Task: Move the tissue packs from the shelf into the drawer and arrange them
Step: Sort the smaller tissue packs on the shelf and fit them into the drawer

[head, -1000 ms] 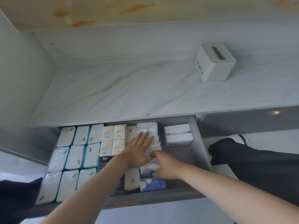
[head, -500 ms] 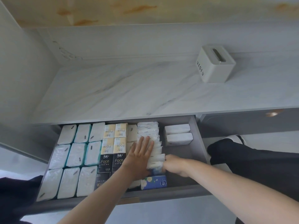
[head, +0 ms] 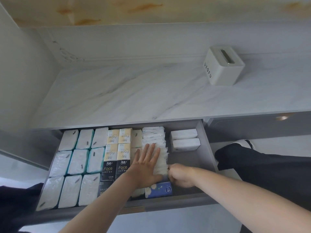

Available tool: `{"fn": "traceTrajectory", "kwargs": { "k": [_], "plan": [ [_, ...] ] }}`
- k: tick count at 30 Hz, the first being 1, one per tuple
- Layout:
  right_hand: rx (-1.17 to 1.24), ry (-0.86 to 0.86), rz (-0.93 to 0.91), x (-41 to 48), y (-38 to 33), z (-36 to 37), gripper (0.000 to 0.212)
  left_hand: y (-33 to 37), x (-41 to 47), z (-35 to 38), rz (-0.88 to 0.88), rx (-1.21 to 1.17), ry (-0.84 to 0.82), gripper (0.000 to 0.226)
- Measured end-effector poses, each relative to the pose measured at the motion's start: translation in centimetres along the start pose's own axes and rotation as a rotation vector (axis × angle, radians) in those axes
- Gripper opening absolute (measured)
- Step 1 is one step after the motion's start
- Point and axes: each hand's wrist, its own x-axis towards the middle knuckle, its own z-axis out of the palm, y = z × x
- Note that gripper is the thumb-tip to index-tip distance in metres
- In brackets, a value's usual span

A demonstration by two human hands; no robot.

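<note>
- Since half a second ago, both hands are sitting a little nearer the front of the drawer (head: 206,145), and the right hand (head: 180,176) is curling in tighter against the row of thin white tissue packs (head: 157,148).
- Left hand (head: 146,163) is lying flat with fingers spread wide, pressing down on top of that row and gripping nothing.
- Right hand is pinching at the near right edge of the row; what it is gripping cannot be told.
- Large white packs (head: 79,165) are filling the drawer's left side in rows, with yellow and black "Face" packs (head: 117,152) beside them.
- Two white packs (head: 185,140) are lying at the back right, apart from the row.
- One blue pack (head: 159,190) is resting at the front, just beneath the hands.
- On the marble shelf (head: 126,93) above, a white tissue box (head: 223,66) is standing alone.
</note>
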Motion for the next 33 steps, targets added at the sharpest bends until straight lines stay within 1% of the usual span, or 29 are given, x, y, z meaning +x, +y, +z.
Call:
{"fn": "traceTrajectory", "kwargs": {
  "k": [1,2,3,4,5,6,7,8,10,12,13,15,16,18,19,20,22,24,26,28,31,33],
  "plan": [
    [-0.033,0.013,0.01,0.2,0.0,-0.1,0.069,0.0,0.0,-0.1,-0.002,-0.01,0.042,0.088],
    [-0.076,0.041,0.025,0.3,-0.2,-0.1,0.059,0.1,0.0,-0.1,-0.015,-0.003,0.092,0.081],
    [-0.137,0.104,0.028,0.4,-0.5,0.1,0.047,0.3,0.1,-0.1,-0.037,0.008,0.145,0.076],
    [-0.2,0.175,0.011,0.4,-0.9,0.3,0.039,0.6,0.3,-0.1,-0.065,0.02,0.182,0.072],
    [-0.266,0.277,-0.016,0.2,-1.2,0.6,0.047,0.9,0.5,0.0,-0.095,0.031,0.201,0.069],
    [-0.323,0.361,-0.039,0.0,-1.5,0.8,0.062,1.1,0.6,0.3,-0.119,0.028,0.208,0.067],
    [-0.324,0.401,-0.069,-0.5,-2.2,1.3,0.072,1.4,0.8,0.7,-0.143,0.014,0.216,0.066],
    [-0.322,0.413,-0.12,-1.1,-2.7,1.6,0.076,1.5,1.0,1.3,-0.16,0.003,0.224,0.066],
    [-0.408,0.329,-0.244,-2.1,-3.3,2.0,0.08,1.9,1.3,2.1,-0.183,-0.043,0.268,0.065],
    [-0.541,0.169,-0.273,-2.6,-3.5,2.2,0.085,2.1,1.2,2.5,-0.218,-0.111,0.344,0.066],
    [-0.595,0.125,-0.258,-2.6,-3.6,2.1,0.086,2.1,1.0,2.3,-0.211,-0.132,0.339,0.066],
    [-0.654,0.107,-0.231,-2.1,-3.2,1.5,0.093,1.8,0.9,1.9,-0.186,-0.127,0.356,0.066],
    [-0.674,0.115,-0.222,-1.8,-3.0,1.2,0.097,1.6,1.1,1.6,-0.179,-0.142,0.4,0.065],
    [-0.655,0.113,-0.195,-1.5,-2.7,1.1,0.1,1.2,1.8,0.8,-0.177,-0.131,0.431,0.062],
    [-0.604,0.133,-0.207,-1.3,-2.6,1.4,0.099,1.0,2.2,0.7,-0.182,-0.108,0.412,0.062],
    [-0.541,0.187,-0.237,-1.2,-2.7,1.6,0.095,0.9,2.6,0.7,-0.175,-0.1,0.382,0.063],
    [-0.462,0.376,-0.343,-0.8,-3.3,2.0,0.087,0.5,3.0,0.7,-0.172,-0.079,0.272,0.063],
    [-0.503,0.515,-0.465,-0.2,-4.3,1.8,0.083,0.5,3.3,0.6,-0.155,-0.019,0.247,0.062],
    [-0.598,0.553,-0.546,0.4,-5.4,1.0,0.079,0.6,3.2,0.6,-0.146,-0.035,0.255,0.062],
    [-0.68,0.502,-0.528,0.9,-6.5,0.0,0.077,0.6,2.9,0.4,-0.153,-0.098,0.307,0.063],
    [-0.802,0.303,-0.458,1.6,-7.2,-0.6,0.079,0.2,2.7,-0.1,-0.216,-0.143,0.352,0.063],
    [-0.816,0.223,-0.436,2.1,-6.9,0.0,0.082,-0.5,3.2,-0.4,-0.248,-0.163,0.351,0.064]
  ]
}}
